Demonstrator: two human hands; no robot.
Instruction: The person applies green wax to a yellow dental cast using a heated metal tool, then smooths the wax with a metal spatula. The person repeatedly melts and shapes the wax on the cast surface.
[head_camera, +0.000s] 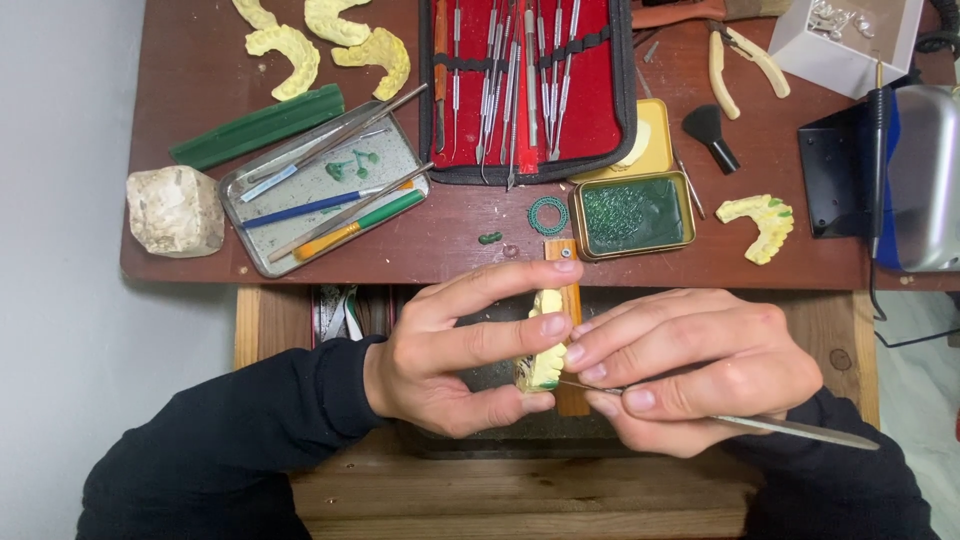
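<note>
Yellow cast: pale yellow dental model (545, 362) with a trace of green at its lower end, pinched in the left hand (455, 350); thumb under it, forefinger and middle finger over it.
Left hand: fingers closed on the model, held above the wooden peg (570, 330) that juts out from the desk (200, 70) edge.
Right hand: right hand (690, 365) fingers clamped on a thin metal carving tool (790, 428); the tip meets the model's lower edge, the handle runs out past the wrist.
Technique note: judged best done with the model braced on the peg, fingertips of both hands touching for steadiness, light short strokes at the tip.
Steel tray: steel tray (325, 185), beyond the left hand; holds long instruments, one blue-handled, one orange and green, plus small green wax bits.
Tin: open tin (632, 215), just beyond the right hand; filled with dark green wax. Yellow lid behind it.
Red case: red-lined case (525, 85), farther out between the hands; a row of metal instruments under elastic straps.
Clear box: clear box (845, 35), far beyond the right hand; contents too small to tell.
Loose on desk: green wax ring (548, 215), more yellow casts, pliers, a pale stone block.
</note>
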